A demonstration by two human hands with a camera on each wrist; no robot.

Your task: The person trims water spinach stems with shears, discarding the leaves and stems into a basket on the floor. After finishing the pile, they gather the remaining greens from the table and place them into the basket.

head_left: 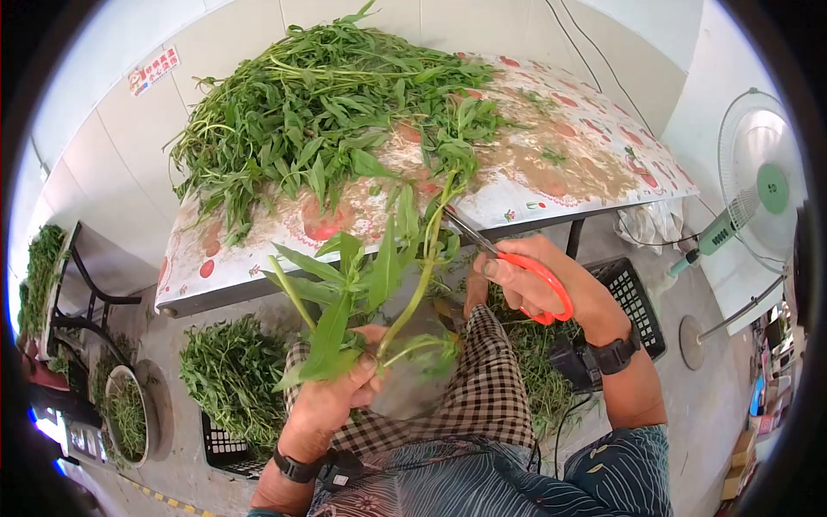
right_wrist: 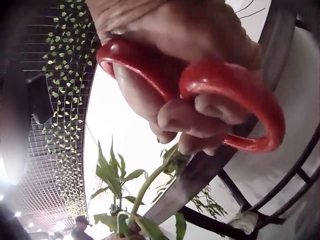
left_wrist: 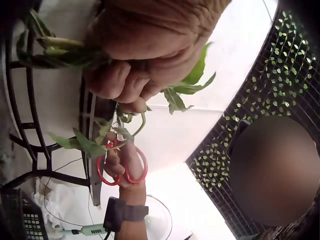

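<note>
My left hand (head_left: 349, 388) grips the lower part of a leafy green stem (head_left: 413, 297) above my lap, its fingers curled round it. The stem rises toward the table edge, with long leaves spreading to the left. My right hand (head_left: 525, 280) holds a pair of scissors (head_left: 556, 293) with red handles, fingers through the loops. The scissor blades point up and left, their tips overlapping the stem near its upper part in the head view. The right wrist view shows the red loops (right_wrist: 235, 85) round the fingers, and the left wrist view shows the curled left fingers (left_wrist: 115, 82).
A big heap of leafy stems (head_left: 319, 103) covers much of the table (head_left: 560, 181) ahead. Below are a crate of greens (head_left: 233, 379), a round basin (head_left: 129, 414) at left and a black crate (head_left: 633, 302) at right. A fan (head_left: 762, 185) stands far right.
</note>
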